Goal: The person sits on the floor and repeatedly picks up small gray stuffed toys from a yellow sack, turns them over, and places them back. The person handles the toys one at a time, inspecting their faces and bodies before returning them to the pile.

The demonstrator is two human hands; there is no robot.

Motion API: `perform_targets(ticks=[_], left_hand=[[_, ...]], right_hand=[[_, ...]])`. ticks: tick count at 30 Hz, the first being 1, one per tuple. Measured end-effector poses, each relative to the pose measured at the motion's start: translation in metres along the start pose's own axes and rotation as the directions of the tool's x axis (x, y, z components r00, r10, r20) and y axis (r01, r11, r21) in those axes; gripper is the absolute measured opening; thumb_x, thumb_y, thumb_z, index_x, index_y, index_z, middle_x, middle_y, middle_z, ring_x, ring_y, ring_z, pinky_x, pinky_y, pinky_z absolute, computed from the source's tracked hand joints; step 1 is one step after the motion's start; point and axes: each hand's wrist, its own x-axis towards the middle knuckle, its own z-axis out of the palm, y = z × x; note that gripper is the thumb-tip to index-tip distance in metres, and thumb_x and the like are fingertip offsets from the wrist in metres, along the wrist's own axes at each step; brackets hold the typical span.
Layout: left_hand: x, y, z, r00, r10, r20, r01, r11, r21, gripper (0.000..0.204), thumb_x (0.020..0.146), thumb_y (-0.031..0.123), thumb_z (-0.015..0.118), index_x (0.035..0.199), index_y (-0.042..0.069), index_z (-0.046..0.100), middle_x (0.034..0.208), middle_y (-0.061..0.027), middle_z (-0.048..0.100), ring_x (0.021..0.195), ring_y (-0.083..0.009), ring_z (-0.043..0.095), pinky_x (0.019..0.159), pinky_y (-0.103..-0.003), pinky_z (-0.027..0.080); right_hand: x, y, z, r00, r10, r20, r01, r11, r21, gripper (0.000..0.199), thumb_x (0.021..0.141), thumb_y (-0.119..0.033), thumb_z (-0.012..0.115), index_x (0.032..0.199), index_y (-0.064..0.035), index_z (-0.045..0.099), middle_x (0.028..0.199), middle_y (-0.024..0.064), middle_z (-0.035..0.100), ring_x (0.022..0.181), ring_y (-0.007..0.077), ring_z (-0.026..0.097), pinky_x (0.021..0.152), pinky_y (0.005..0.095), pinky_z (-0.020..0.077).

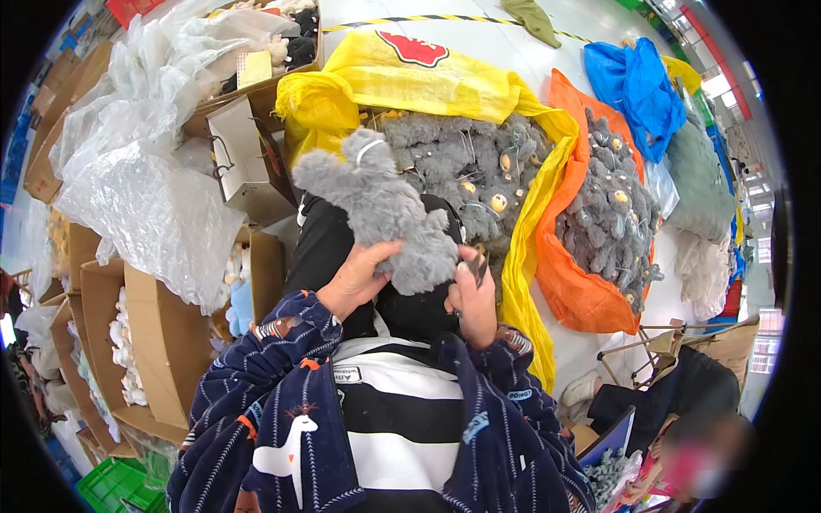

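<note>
While cardboard boxes of pale toys are sitting at my left, my left hand is clamping its fingers around the grey plush toy over my lap, and my right hand is gripping small scissors beside it; the yellow sack and orange sack are brimming, so I judge plenty is left.

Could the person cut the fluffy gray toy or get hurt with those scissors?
Maybe. The right hand holds small scissors right against the gray plush toy, so a slip might snip its fur. The left hand grips the toy close to the blades, so its fingers could get nicked.
</note>
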Motion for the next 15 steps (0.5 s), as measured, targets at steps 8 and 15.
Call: perform_targets(ticks=[8, 15], left_hand=[[-0.001, -0.010, 0.004, 0.968, 0.219, -0.124, -0.191, 0.960, 0.203, 0.041, 0.086, 0.016, 0.057, 0.123, 0.003, 0.043, 0.117, -0.0085, 0.053, 0.105, -0.0211, 0.053, 0.091, -0.036, 0.044], [0.013, -0.002, 0.012, 0.990, -0.129, -0.053, 0.139, 0.918, 0.371, 0.051, 0.094, 0.039, 0.041, 0.133, 0.007, 0.035, 0.125, -0.0060, 0.050, 0.107, -0.0197, 0.053, 0.091, -0.034, 0.042]], right_hand=[[0.005, 0.009, 0.019, 0.970, -0.210, 0.125, 0.230, 0.956, -0.183, 0.049, 0.074, -0.012, 0.068, 0.114, 0.0033, 0.044, 0.101, 0.0085, 0.053, 0.097, 0.0124, 0.048, 0.088, 0.0262, 0.0386], [0.014, 0.015, -0.010, 0.977, 0.206, 0.054, -0.213, 0.947, 0.239, 0.033, 0.079, -0.020, 0.064, 0.105, -0.0042, 0.053, 0.077, 0.0000, 0.058, 0.052, 0.0062, 0.051, 0.039, 0.0187, 0.0360]])
